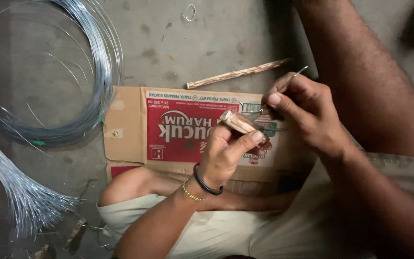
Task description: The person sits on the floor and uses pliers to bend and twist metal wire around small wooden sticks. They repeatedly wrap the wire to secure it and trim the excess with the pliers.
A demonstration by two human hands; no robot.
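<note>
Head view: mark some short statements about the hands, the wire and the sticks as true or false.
1. The left hand grips a pale wooden stick. True.
2. The right hand is empty. False: it pinches a thin metal wire.
3. A large coil of silver wire lies on the grey concrete floor. True.
4. The flattened red-and-brown cardboard box stands upright. False: it lies flat.
5. A second long wooden stick lies on the floor. True.

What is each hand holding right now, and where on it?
Left hand grips a short wooden stick near its lower end. Right hand pinches a thin metal wire partway along.
</note>
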